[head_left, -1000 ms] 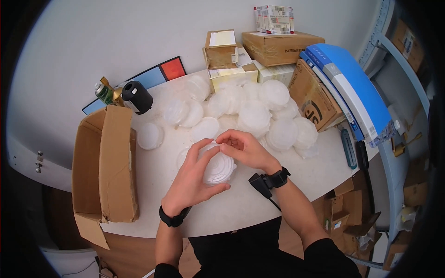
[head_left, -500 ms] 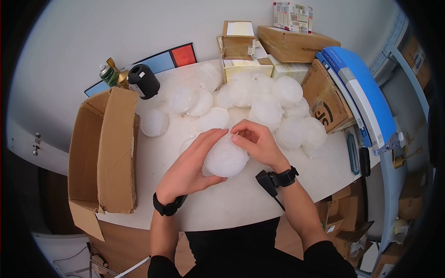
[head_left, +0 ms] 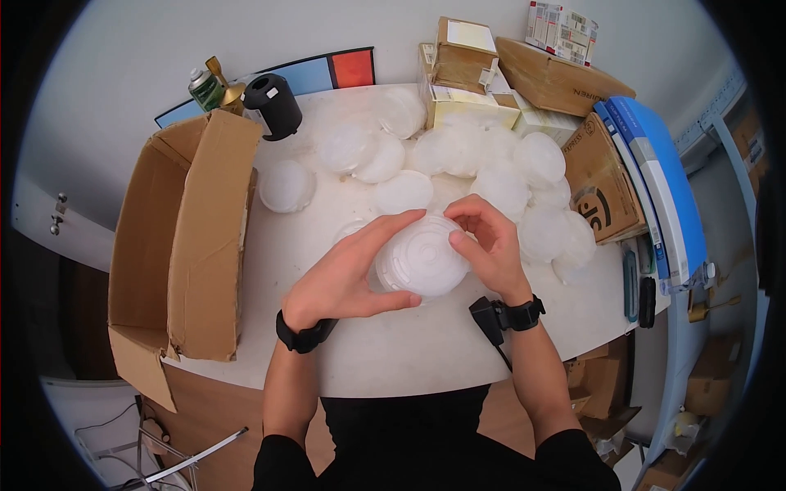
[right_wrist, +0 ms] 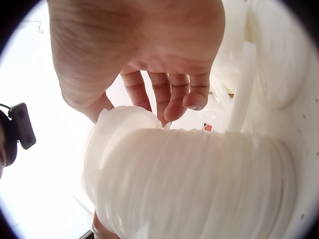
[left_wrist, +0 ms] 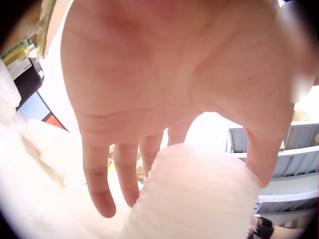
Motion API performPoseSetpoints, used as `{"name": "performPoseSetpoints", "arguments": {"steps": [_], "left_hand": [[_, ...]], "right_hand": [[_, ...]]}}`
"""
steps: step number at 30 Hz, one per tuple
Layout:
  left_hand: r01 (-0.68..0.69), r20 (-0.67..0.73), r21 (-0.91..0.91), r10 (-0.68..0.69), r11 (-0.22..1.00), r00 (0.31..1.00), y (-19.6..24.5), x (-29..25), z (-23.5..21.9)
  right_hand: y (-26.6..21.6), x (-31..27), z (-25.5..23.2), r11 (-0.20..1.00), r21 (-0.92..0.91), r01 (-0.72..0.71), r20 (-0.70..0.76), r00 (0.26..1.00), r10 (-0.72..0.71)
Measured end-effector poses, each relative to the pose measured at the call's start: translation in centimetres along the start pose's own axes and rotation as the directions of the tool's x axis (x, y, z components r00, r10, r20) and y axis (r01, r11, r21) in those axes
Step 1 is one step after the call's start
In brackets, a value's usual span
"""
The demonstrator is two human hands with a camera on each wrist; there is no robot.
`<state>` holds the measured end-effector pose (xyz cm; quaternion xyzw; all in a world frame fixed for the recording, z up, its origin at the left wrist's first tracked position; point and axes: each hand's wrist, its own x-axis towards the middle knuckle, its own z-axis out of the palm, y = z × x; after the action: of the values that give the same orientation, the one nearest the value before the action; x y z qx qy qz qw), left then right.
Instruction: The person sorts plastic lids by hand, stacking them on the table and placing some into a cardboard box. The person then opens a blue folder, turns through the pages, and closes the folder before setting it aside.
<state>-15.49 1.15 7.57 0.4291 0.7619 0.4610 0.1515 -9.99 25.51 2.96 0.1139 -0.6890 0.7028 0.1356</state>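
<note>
A stack of round, translucent white lids (head_left: 424, 255) stands between my hands over the table, its ringed top lid facing up toward the head camera. My left hand (head_left: 344, 277) holds the stack from the left, fingers along the far side and thumb at the near edge. In the left wrist view the ridged side of the stack (left_wrist: 192, 199) fills the space below the palm. My right hand (head_left: 496, 250) pinches the upper right rim of the top lid (right_wrist: 122, 127) between thumb and forefinger. Its other fingers curl loosely beyond the stack.
Several more lid stacks (head_left: 499, 188) lie heaped across the back of the white table (head_left: 360, 360). An open cardboard box (head_left: 205, 245) stands at the left, a black cylinder (head_left: 273, 106) behind it. Cartons (head_left: 606, 180) and blue folders (head_left: 655, 180) line the right back.
The head view has shifted, so the table's things sit higher and further right. The stack and both hands have moved slightly right, the right hand staying at the top lid's rim.
</note>
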Motion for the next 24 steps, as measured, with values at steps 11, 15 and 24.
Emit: {"name": "performPoseSetpoints", "arguments": {"steps": [11,15,24], "left_hand": [[-0.05,-0.013,-0.031,0.05,0.998,0.999,-1.1,-0.3,0.3],[-0.025,-0.036,-0.064,0.023,0.998,0.999,-1.2,-0.2,0.6],[0.008,-0.059,-0.025,-0.009,1.0,0.998,-1.1,-0.1,1.1]], "right_hand": [[-0.3,-0.2,0.2,0.994,-0.101,-0.029,0.046,0.998,0.034],[-0.5,-0.2,0.5,0.994,-0.096,-0.044,0.037,0.998,0.048],[-0.3,-0.3,0.5,0.998,-0.059,-0.003,0.051,0.999,0.006]]}}
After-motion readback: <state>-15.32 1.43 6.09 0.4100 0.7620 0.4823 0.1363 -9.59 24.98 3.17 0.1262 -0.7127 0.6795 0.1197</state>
